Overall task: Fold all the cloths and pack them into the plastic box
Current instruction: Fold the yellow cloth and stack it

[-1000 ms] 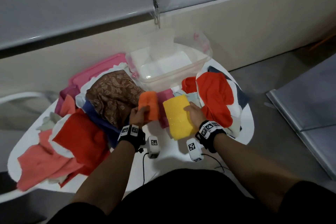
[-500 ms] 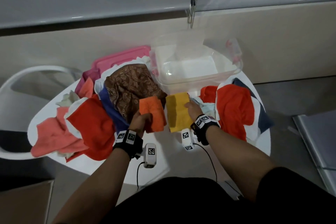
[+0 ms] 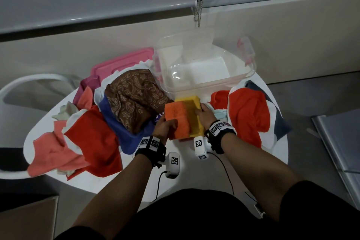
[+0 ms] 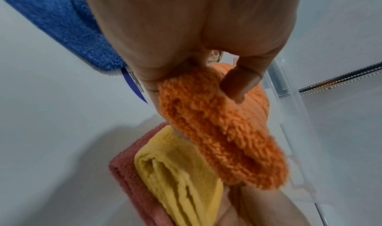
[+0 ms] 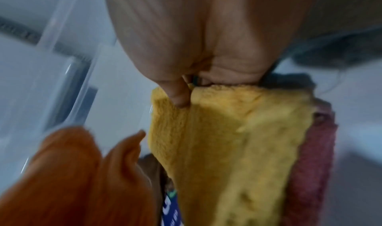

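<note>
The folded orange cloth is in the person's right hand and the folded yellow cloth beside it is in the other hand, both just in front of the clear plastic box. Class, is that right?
Not quite: the hands are swapped. The head view shows the left hand gripping the orange cloth and the right hand holding the yellow cloth. Both are just in front of the clear plastic box, as stated.

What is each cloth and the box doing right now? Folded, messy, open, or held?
Orange cloth: folded, held in the left hand.
Yellow cloth: folded, held in the right hand.
Pink cloth: folded, under the yellow one.
Plastic box: open, no cloths inside.
Brown patterned cloth: unfolded, on the pile.
Red cloth: unfolded, lying on the table.
</note>
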A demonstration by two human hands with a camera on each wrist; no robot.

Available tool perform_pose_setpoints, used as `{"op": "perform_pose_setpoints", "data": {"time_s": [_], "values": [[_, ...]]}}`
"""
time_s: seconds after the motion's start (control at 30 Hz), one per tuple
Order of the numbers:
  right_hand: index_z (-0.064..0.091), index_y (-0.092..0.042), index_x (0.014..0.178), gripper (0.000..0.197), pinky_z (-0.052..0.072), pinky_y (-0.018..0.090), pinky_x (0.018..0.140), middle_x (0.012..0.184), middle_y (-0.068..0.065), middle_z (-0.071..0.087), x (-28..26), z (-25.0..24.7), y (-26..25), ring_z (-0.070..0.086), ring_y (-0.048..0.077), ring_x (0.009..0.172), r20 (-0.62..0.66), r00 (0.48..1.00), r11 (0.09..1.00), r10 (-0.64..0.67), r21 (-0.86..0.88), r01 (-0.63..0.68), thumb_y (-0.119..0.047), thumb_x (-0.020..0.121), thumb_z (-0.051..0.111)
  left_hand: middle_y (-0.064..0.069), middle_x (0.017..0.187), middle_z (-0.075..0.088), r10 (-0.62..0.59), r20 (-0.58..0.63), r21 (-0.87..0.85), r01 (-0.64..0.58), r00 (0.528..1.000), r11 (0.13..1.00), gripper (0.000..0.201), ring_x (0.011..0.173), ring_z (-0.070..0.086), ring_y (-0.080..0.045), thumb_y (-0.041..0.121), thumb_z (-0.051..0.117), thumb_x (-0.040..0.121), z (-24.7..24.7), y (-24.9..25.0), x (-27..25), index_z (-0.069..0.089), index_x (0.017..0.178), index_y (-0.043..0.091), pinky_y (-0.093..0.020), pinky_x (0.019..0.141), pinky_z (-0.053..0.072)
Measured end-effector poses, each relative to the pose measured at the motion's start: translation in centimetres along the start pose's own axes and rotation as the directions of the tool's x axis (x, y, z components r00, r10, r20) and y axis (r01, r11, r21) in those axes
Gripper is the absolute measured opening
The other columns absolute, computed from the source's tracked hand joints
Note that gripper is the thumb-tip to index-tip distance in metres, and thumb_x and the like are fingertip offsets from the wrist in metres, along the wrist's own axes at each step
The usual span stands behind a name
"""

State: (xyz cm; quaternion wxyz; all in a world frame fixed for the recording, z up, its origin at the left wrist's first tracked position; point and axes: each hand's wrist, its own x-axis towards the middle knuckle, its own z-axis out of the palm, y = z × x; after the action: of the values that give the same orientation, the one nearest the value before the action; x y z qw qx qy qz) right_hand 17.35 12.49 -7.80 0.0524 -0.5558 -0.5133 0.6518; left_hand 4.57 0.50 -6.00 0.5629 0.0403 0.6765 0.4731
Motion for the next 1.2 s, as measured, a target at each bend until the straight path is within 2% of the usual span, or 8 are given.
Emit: {"op": "perform_pose_setpoints", "data": {"time_s": [0.2, 0.3, 0.53, 0.6, 0.67, 0.8, 0.93, 1.2], "values": [[0.056, -0.012, 0.131, 0.041, 0.038, 0.034, 0.097, 0.129, 0.011, 0.059, -0.5, -0.1, -0.3, 0.053, 0.029, 0.119, -0.272, 0.959, 0.993, -0.079, -0.11, 0.051, -0.035, 0.106, 0.034, -0.011, 0.091, 0.056, -0.011, 0.111, -0.13, 0.026, 0.994, 0.991, 0.08, 0.074, 0.052, -0.028, -0.003, 0.048, 0.05, 2.2, 0.5, 0.9, 0.047, 0.129, 0.008, -0.021, 0.04, 0.043], [0.061, -0.013, 0.115, 0.041, 0.037, 0.031, 0.084, 0.112, 0.01, 0.064, -2.0, 0.2, -0.1, 0.057, 0.027, 0.104, -0.372, 0.92, 0.992, -0.122, -0.056, 0.109, -0.041, 0.104, 0.034, -0.014, 0.106, 0.064, -0.06, 0.108, -0.156, 0.076, 0.992, 0.985, 0.065, 0.095, 0.059, -0.034, -0.01, 0.053, 0.067, 3.0, -0.1, 2.2, 0.05, 0.129, 0.009, -0.037, 0.067, 0.056], [0.055, -0.017, 0.126, 0.032, 0.046, 0.028, 0.087, 0.115, 0.002, 0.061, -3.2, 0.2, 1.6, 0.056, 0.017, 0.097, -0.226, 0.97, 0.975, -0.095, -0.218, 0.045, -0.022, 0.095, 0.058, -0.004, 0.122, 0.062, -0.057, 0.006, 0.198, 0.054, 0.998, 0.979, 0.084, 0.113, 0.058, -0.032, 0.031, 0.081, 0.061, 3.3, -0.1, 3.7, 0.048, 0.136, 0.013, -0.042, 0.095, 0.049], [0.058, -0.016, 0.122, 0.029, 0.045, 0.025, 0.085, 0.112, 0.003, 0.064, -3.1, 0.1, 2.1, 0.059, 0.018, 0.098, -0.245, 0.964, 0.971, -0.103, -0.233, 0.045, -0.023, 0.094, 0.061, -0.006, 0.123, 0.055, 0.221, -0.074, 0.5, -0.156, 0.972, 0.852, 0.068, 0.113, 0.054, -0.029, 0.036, 0.074, 0.078, 3.2, 0.2, 3.3, 0.045, 0.134, 0.011, -0.036, 0.092, 0.045], [0.059, -0.016, 0.119, 0.027, 0.044, 0.024, 0.084, 0.106, 0.001, 0.063, -3.1, 0.2, 2.2, 0.058, 0.017, 0.095, -0.248, 0.963, 0.97, -0.105, -0.237, 0.045, -0.025, 0.094, 0.061, -0.012, 0.122, 0.054, 0.57, -0.079, 0.755, -0.324, 0.818, 0.57, 0.057, 0.11, 0.052, -0.031, 0.038, 0.063, 0.081, 2.7, -0.2, 2.7, 0.048, 0.129, 0.011, -0.04, 0.089, 0.045], [0.059, -0.015, 0.118, 0.025, 0.042, 0.023, 0.083, 0.101, -0.004, 0.057, -3.2, 0.4, 2.3, 0.054, 0.014, 0.092, -0.254, 0.956, 0.961, -0.148, -0.265, 0.079, -0.024, 0.095, 0.06, -0.011, 0.126, 0.058, 0.749, 0.221, 0.879, -0.46, 0.625, 0.124, 0.044, 0.109, 0.053, -0.034, 0.034, 0.05, 0.084, 3.2, -0.7, 2.1, 0.06, 0.121, 0.013, -0.043, 0.088, 0.043], [0.061, -0.017, 0.103, 0.011, 0.047, 0.027, 0.084, 0.101, 0.001, 0.066, -3.7, 0.1, 3.0, 0.062, 0.019, 0.096, -0.237, 0.961, 0.954, -0.143, -0.29, 0.071, -0.015, 0.092, 0.06, -0.015, 0.157, 0.027, 0.482, 0.537, 0.812, -0.579, 0.692, -0.073, 0.063, 0.146, 0.022, -0.035, 0.042, 0.028, 0.094, 2.4, -3.8, 3.8, 0.04, 0.147, 0.011, -0.052, 0.114, 0.027], [0.062, -0.024, 0.093, 0.011, 0.049, 0.027, 0.076, 0.088, -0.004, 0.063, -6.1, -2.9, 3.5, 0.058, 0.013, 0.081, -0.19, 0.878, 0.809, -0.438, -0.509, 0.294, -0.016, 0.085, 0.063, -0.012, 0.162, 0.006, 0.38, 0.566, 0.818, -0.558, 0.732, -0.141, 0.07, 0.148, -0.004, -0.029, 0.047, 0.01, 0.093, 2.5, -4.1, 4.6, 0.017, 0.154, 0.012, -0.052, 0.12, 0.011]]}}
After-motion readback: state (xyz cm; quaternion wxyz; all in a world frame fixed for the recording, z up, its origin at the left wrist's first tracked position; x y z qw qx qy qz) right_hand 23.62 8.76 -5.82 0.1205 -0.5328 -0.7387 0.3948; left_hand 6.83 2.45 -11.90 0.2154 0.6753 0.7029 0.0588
